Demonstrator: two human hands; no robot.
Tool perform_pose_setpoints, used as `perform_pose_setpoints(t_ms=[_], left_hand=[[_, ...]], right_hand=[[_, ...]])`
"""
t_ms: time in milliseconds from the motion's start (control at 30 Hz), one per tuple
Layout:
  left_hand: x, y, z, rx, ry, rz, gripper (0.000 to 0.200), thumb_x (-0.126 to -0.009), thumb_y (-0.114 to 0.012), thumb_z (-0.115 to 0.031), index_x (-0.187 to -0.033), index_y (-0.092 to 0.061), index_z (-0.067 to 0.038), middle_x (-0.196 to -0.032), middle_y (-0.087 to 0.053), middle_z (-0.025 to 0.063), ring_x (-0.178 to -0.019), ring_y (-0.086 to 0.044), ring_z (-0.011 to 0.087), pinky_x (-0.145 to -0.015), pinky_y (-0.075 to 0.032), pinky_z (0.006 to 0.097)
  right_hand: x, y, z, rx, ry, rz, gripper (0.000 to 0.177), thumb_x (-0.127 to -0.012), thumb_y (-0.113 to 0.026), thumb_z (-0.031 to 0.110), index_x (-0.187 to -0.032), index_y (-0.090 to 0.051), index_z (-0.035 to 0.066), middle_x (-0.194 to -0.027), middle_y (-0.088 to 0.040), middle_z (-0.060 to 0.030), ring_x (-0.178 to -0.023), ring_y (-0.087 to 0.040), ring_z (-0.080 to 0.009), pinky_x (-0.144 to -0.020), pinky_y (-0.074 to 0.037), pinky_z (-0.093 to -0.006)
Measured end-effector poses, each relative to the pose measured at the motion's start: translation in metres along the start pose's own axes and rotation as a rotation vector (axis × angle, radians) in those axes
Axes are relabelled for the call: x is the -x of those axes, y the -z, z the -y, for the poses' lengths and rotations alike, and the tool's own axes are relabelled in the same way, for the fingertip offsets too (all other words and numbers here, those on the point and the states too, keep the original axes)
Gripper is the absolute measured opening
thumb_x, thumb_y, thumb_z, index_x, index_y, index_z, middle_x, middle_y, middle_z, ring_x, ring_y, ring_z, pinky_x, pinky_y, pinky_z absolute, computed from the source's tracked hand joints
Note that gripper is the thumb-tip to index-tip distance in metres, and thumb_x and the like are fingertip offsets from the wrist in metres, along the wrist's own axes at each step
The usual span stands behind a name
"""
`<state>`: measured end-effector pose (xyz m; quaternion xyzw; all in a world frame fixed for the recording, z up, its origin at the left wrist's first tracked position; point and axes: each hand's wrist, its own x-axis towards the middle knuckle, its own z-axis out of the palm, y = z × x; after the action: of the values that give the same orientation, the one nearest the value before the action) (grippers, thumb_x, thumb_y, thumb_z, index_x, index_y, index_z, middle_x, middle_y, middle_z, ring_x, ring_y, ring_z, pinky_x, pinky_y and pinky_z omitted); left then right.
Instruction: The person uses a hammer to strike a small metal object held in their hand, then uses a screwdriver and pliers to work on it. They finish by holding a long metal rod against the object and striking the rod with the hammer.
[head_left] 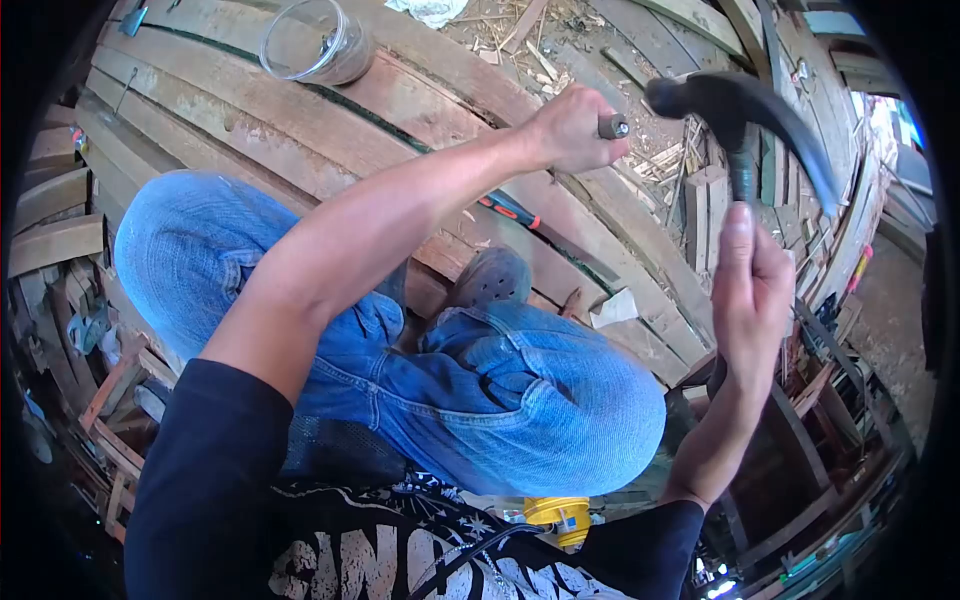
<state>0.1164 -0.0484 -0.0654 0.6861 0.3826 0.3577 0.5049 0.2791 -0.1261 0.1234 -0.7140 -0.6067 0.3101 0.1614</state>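
My left hand (580, 128) is closed in a fist around a metal rod (613, 126), whose round end sticks out toward the hammer; its other end is hidden. On the right, my right hand (750, 290) grips the handle of a claw hammer (742, 110), thumb laid along it. The hammer is raised, its striking face toward the left fist and its claw curving down to the right. Below the left fist, a tool with a red and black handle (512, 211) lies along a gap between the wooden planks (290, 130).
A clear plastic jar (352, 62) with small dark bits inside stands on the planks at upper left. A white scrap (613, 308) lies near my right knee. Wood chips (545, 62) litter the far side. A yellow container (560, 516) is below my leg. Loose timber surrounds the planks.
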Motion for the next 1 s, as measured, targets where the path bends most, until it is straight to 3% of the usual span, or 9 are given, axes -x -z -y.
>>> perform_pose_setpoints(t_ms=[167, 233, 367, 533, 567, 733, 867, 900, 1000], left_hand=[[0.001, 0.004, -0.003, 0.038, -0.009, 0.015, 0.028, -0.074, -0.062, -0.015, -0.055, -0.048, -0.002, -0.045, -0.045, 0.0048, -0.045, -0.044, 0.012, -0.047, -0.039, 0.0333], [0.0, 0.002, -0.004, 0.002, 0.047, 0.073, 0.028, -0.071, -0.065, -0.02, -0.056, -0.056, 0.002, -0.051, -0.055, 0.016, -0.048, -0.057, 0.0288, -0.053, -0.046, 0.0388], [0.003, -0.002, 0.0, 0.01, -0.019, 0.034, 0.032, -0.075, -0.061, -0.014, -0.051, -0.045, -0.001, -0.044, -0.044, 0.0048, -0.042, -0.043, 0.0113, -0.044, -0.037, 0.0326], [0.004, 0.001, -0.003, -0.006, -0.097, -0.021, 0.03, -0.074, -0.061, -0.014, -0.051, -0.046, -0.002, -0.044, -0.042, 0.0059, -0.042, -0.042, 0.0127, -0.045, -0.037, 0.0339], [0.005, 0.0, -0.006, -0.009, -0.108, -0.014, 0.03, -0.074, -0.061, -0.014, -0.051, -0.046, -0.002, -0.044, -0.042, 0.0059, -0.042, -0.042, 0.0127, -0.045, -0.037, 0.0339], [0.003, -0.001, 0.003, -0.011, -0.002, 0.07, 0.029, -0.071, -0.066, -0.02, -0.055, -0.055, -0.001, -0.05, -0.053, 0.0156, -0.046, -0.053, 0.0283, -0.051, -0.043, 0.0399], [0.0, -0.004, 0.002, -0.011, -0.092, -0.01, 0.027, -0.071, -0.065, -0.02, -0.053, -0.055, -0.002, -0.049, -0.053, 0.014, -0.044, -0.054, 0.0261, -0.049, -0.044, 0.0381], [0.0, -0.006, 0.0, 0.039, -0.128, -0.074, 0.028, -0.071, -0.065, -0.02, -0.053, -0.055, -0.002, -0.049, -0.053, 0.0135, -0.044, -0.054, 0.0255, -0.049, -0.044, 0.0372], [0.002, -0.003, -0.001, 0.018, -0.091, -0.001, 0.027, -0.072, -0.06, -0.014, -0.052, -0.047, -0.002, -0.046, -0.044, 0.0092, -0.043, -0.046, 0.0183, -0.045, -0.039, 0.0344]], right_hand=[[0.013, -0.013, -0.004, -0.006, 0.014, 0.009, 0.045, -0.1, -0.048, 0.031, -0.062, -0.047, 0.007, -0.052, -0.037, 0.0063, -0.049, -0.03, -0.0032, -0.044, -0.022, -0.0255], [0.013, -0.015, -0.004, 0.183, 0.003, 0.063, 0.043, -0.099, -0.05, 0.03, -0.066, -0.048, 0.002, -0.054, -0.033, 0.0041, -0.055, -0.03, -0.0082, -0.049, -0.025, -0.0296], [0.017, -0.005, 0.002, -0.097, 0.005, -0.021, 0.042, -0.101, -0.047, 0.028, -0.064, -0.047, 0.008, -0.056, -0.039, 0.0066, -0.049, -0.029, -0.0008, -0.045, -0.021, -0.0225], [0.016, -0.019, -0.01, 0.16, 0.049, 0.021, 0.044, -0.1, -0.048, 0.032, -0.068, -0.049, 0.003, -0.055, -0.04, 0.0031, -0.053, -0.032, -0.0062, -0.048, -0.027, -0.027], [0.014, -0.013, -0.014, 0.177, 0.059, 0.047, 0.038, -0.096, -0.055, 0.029, -0.073, -0.057, -0.002, -0.049, -0.04, -0.0119, -0.044, -0.035, -0.0135, -0.044, -0.03, -0.0353], [0.022, 0.0, -0.002, -0.179, 0.027, -0.076, 0.041, -0.101, -0.045, 0.029, -0.065, -0.044, 0.011, -0.055, -0.038, 0.0085, -0.048, -0.032, 0.002, -0.042, -0.017, -0.0192], [0.021, -0.014, -0.002, -0.022, 0.032, -0.039, 0.04, -0.099, -0.049, 0.028, -0.069, -0.051, 0.002, -0.054, -0.039, 0.0044, -0.05, -0.032, -0.0061, -0.046, -0.027, -0.028], [0.016, -0.014, 0.004, 0.202, -0.008, 0.062, 0.034, -0.096, -0.056, 0.025, -0.078, -0.059, -0.004, -0.049, -0.042, -0.0086, -0.047, -0.04, -0.0091, -0.043, -0.032, -0.032], [0.016, -0.005, 0.003, 0.073, 0.073, -0.037, 0.037, -0.096, -0.057, 0.027, -0.074, -0.058, -0.003, -0.047, -0.042, -0.0056, -0.046, -0.038, -0.0083, -0.043, -0.031, -0.0311]])
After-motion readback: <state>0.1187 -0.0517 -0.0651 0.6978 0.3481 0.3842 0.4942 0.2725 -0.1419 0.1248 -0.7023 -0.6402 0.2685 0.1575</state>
